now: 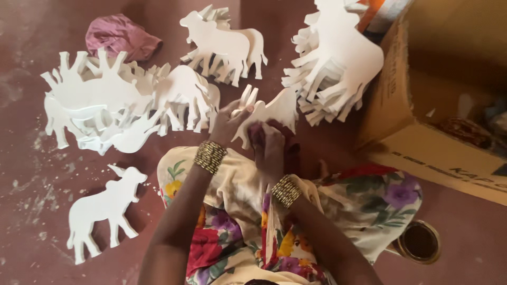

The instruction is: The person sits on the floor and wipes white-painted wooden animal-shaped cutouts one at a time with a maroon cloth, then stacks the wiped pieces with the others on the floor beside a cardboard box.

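While both hands work at the middle of the floor, the left hand point(228, 122) grips one white animal-shaped cutout point(272, 113), its fingers closed on the upper edge near the horns. The right hand point(268, 150) presses a small dark red cloth point(264, 132) against the lower edge of the same cutout, its fingers curled tight around the cloth. The held cutout hangs just above the person's lap, covered by a flowered garment point(296, 221).

Cutouts, white, flat, horned-animal outline:
- One lying alone point(103, 211) on the floor toward the near left corner.
- One heap point(116, 103) at the left, pieces overlapping; count cannot be told.
- One small stack point(222, 45) at the far middle, at least two pieces.
- One thick stack point(338, 58) at the far right, many pieces, touching the box.

Other items:
- Crumpled pink cloth point(121, 36), one, far left, just beside the heap.
- Cardboard box point(438, 105), one, open, along the right edge of the floor.
- Round metal tin point(420, 241), one, near right, beside the garment's hem.
- Beaded gold bangles, two sets, one on each wrist.

Surface: dark reddish-brown floor point(31, 53), smooth, flecked with white dust and chips at the left side. Nothing of the room beyond the floor is in view.
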`<state>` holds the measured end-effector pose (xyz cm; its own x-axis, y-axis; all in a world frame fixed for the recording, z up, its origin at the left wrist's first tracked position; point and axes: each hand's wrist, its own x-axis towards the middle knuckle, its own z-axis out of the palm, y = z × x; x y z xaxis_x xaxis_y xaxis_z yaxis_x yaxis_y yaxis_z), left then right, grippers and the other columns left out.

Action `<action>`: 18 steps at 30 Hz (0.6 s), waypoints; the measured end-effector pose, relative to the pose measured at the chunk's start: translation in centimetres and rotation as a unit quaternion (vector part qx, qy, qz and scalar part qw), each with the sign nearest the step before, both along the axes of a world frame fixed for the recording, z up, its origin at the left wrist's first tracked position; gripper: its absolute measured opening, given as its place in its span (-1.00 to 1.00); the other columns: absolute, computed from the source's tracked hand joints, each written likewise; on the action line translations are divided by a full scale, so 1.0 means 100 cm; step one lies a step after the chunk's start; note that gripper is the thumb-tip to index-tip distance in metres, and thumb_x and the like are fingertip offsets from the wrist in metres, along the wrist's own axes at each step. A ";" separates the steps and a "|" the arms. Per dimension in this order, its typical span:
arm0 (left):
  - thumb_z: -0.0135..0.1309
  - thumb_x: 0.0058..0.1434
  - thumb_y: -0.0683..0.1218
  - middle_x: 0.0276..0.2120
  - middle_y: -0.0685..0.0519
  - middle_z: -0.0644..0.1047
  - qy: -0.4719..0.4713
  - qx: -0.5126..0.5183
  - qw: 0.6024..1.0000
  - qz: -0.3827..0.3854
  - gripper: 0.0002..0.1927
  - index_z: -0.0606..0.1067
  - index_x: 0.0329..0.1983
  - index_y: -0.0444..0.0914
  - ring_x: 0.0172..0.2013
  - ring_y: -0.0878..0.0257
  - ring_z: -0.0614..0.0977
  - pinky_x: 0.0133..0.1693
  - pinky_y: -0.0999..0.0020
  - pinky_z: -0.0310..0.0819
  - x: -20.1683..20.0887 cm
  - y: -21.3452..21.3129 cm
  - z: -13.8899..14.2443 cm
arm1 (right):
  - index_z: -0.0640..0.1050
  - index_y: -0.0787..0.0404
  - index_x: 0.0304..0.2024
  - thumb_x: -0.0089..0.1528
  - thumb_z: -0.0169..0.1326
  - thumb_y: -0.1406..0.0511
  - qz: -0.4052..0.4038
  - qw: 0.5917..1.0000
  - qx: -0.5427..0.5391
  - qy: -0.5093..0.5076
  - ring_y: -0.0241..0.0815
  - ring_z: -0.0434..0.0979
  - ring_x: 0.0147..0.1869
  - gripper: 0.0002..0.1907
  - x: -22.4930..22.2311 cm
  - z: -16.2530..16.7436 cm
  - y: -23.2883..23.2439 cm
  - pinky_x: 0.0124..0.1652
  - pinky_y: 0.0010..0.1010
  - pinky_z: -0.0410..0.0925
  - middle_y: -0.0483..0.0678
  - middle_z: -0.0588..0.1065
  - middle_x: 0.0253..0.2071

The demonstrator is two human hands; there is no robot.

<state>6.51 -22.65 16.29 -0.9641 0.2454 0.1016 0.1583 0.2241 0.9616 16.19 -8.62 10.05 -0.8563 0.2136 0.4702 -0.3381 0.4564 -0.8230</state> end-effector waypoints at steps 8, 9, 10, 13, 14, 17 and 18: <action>0.13 0.38 0.02 -0.05 -0.17 0.66 0.166 -0.114 0.976 -0.080 -0.52 0.46 0.26 -0.34 -0.10 0.17 0.72 -0.09 0.31 0.61 0.000 0.015 0.035 | 0.50 0.26 -0.07 0.30 0.09 0.45 -0.016 0.995 0.027 0.090 -0.11 0.55 0.07 -0.85 0.002 0.070 0.090 0.13 -0.33 0.40 0.00 0.53 -0.06; 0.15 0.36 0.02 -0.07 -0.19 0.65 0.158 -0.150 0.974 -0.055 -0.51 0.46 0.26 -0.32 -0.15 0.14 0.74 -0.13 0.31 0.63 -0.002 0.021 0.034 | 0.49 0.29 -0.05 0.35 0.06 0.46 -0.020 0.992 -0.025 0.119 -0.12 0.52 0.10 -0.88 -0.003 0.078 0.098 0.18 -0.34 0.39 0.01 0.50 -0.03; 0.17 0.35 0.03 -0.08 -0.21 0.64 0.157 -0.185 0.970 -0.033 -0.49 0.46 0.27 -0.31 -0.19 0.11 0.75 -0.17 0.30 0.65 -0.006 0.025 0.033 | 0.49 0.31 -0.03 0.40 0.03 0.46 -0.028 0.985 -0.077 0.154 -0.12 0.50 0.14 -0.90 -0.010 0.084 0.103 0.23 -0.34 0.38 0.03 0.47 0.01; 0.11 0.37 0.02 0.01 -0.18 0.63 0.232 -0.138 0.958 -0.097 -0.51 0.46 0.28 -0.32 -0.18 0.09 0.77 -0.12 0.30 0.68 -0.007 0.036 0.032 | 0.50 0.33 0.09 0.37 0.00 0.41 -0.063 0.972 -0.214 0.073 0.01 0.47 0.20 -0.75 -0.032 0.088 0.099 0.21 -0.25 0.34 0.11 0.48 0.11; 0.12 0.34 0.04 0.02 -0.17 0.63 0.203 -0.158 0.961 -0.100 -0.49 0.46 0.27 -0.32 -0.25 0.09 0.76 -0.14 0.31 0.68 -0.004 0.038 0.032 | 0.48 0.36 0.07 0.32 0.02 0.40 -0.052 0.989 -0.040 0.135 0.12 0.44 0.22 -0.73 -0.035 0.083 0.094 0.24 -0.13 0.30 0.17 0.44 0.13; 0.13 0.31 0.11 0.03 -0.16 0.62 0.178 -0.186 0.962 -0.093 -0.44 0.45 0.25 -0.32 -0.33 0.12 0.75 -0.17 0.32 0.67 0.000 0.039 0.042 | 0.44 0.41 0.08 0.24 0.07 0.38 -0.008 0.949 0.238 0.208 0.33 0.37 0.28 -0.63 -0.043 0.061 0.079 0.29 0.07 0.24 0.28 0.37 0.18; 0.13 0.34 0.13 0.05 -0.19 0.62 0.196 -0.171 0.962 -0.088 -0.43 0.45 0.25 -0.34 -0.28 0.14 0.76 -0.16 0.32 0.66 0.004 0.034 0.046 | 0.44 0.38 0.14 0.26 0.08 0.39 0.011 0.973 0.173 0.153 0.31 0.37 0.28 -0.61 -0.044 0.052 0.078 0.28 0.05 0.26 0.24 0.37 0.19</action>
<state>6.87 -19.26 20.90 -0.8088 0.4847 0.3330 0.5577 0.4525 0.6958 11.75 -0.79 15.30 -0.6678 -0.0198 0.7440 -0.5560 0.6778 -0.4810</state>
